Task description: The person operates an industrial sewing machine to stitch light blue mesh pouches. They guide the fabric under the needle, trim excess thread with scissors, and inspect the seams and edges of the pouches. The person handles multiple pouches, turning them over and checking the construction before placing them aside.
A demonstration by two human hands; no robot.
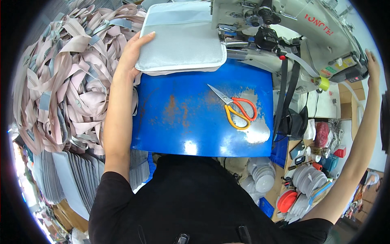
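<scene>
My left hand (136, 51) is closed on the left edge of a flat grey fabric case (183, 38), its thumb lying on top. White piping runs round the case, and its right side is under the head of a sewing machine (321, 24), where the stitching point is hidden. Stretched out to the far right, my right hand (372, 67) is at the machine's right end with its fingers extended. What those fingers touch there is hard to see. Scissors (239, 112) with one red and one orange handle lie partly open on the blue work surface (162, 134).
A big heap of pink and grey zipper strips (77, 81) rises on the left. Below it stand stacked grey panels (77, 175). White spools (308, 179) and a red spool (287, 200) sit at the lower right. Black straps (286, 89) hang beside the machine.
</scene>
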